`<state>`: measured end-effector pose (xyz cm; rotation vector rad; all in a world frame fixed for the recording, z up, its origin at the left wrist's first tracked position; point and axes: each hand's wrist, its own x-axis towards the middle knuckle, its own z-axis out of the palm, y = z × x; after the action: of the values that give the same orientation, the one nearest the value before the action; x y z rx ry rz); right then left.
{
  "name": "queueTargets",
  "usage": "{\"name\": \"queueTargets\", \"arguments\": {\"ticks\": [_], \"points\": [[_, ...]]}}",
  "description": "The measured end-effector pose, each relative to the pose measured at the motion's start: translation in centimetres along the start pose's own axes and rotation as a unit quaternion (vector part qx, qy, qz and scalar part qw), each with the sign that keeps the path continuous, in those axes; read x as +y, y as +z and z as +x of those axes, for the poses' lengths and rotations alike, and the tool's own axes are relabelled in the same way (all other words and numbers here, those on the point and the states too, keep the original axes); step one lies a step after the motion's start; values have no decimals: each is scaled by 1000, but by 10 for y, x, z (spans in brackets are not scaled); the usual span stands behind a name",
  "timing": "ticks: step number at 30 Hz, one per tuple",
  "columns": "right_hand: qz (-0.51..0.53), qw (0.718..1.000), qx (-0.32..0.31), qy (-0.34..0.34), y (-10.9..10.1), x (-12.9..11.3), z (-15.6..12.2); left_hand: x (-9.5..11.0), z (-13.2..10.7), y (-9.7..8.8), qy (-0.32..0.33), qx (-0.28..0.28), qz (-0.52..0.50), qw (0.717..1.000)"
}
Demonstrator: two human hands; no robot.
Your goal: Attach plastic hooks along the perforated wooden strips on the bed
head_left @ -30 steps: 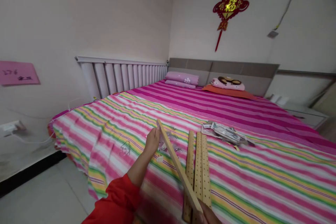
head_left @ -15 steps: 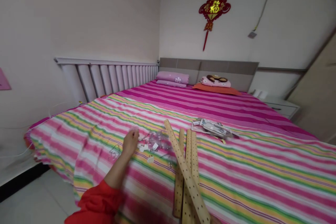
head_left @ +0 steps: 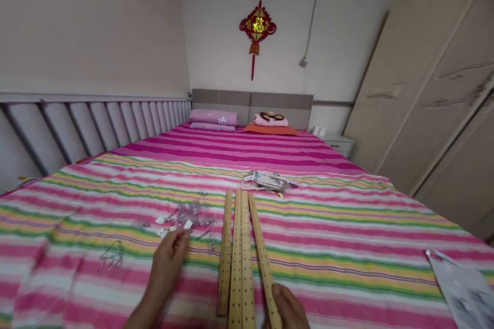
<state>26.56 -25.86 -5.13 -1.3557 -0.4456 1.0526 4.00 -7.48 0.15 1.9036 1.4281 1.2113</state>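
A perforated wooden strip (head_left: 261,252) has its near part in the grip of the right hand (head_left: 289,309), the fingers closed on its edge; from there it reaches forward and slightly left. Whether it lies fully flat on the striped bed (head_left: 347,221) is hard to tell. Just left of this grip, three more perforated strips (head_left: 225,257) lie lengthwise, making four in all: the middle two sit side by side, touching, and the leftmost stands slightly apart at its near end. These three fill the space between the two hands.

Left of the strips is the left hand (head_left: 168,257), thumb and fingertips close together; whether they pinch anything cannot be made out. Just beyond its fingertips are clear plastic bags (head_left: 193,212) of small parts, too blurred to count, with a few white tags among them. Left of that hand lies one tangle of thin wire (head_left: 111,256).

Straight ahead of the right grip, past the strips' far ends, is a pile of clear packets (head_left: 267,181). Well to its right lies one flat packet (head_left: 463,290). Farthest forward, two lilac pillows (head_left: 213,118) are stacked at the headboard (head_left: 222,98), left of one orange cloth (head_left: 270,129).
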Motion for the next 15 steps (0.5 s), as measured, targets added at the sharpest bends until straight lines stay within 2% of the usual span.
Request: {"name": "queueTargets", "arguments": {"ticks": [3,6,10,12,15], "points": [[-57,995,10,-81,3,7,4,15,-50,34,35,-53,-66,996],[-142,969,53,-196,-1,15,4,12,-85,61,28,-67,-106,992],[-256,923,53,-284,-10,18,2,-2,-102,87,23,-81,-134,987],[-298,909,33,-288,-12,15,0,-6,-106,94,33,-88,-134,986],[-317,908,8,-275,-10,7,-1,-6,-111,96,48,-108,-133,984]]}}
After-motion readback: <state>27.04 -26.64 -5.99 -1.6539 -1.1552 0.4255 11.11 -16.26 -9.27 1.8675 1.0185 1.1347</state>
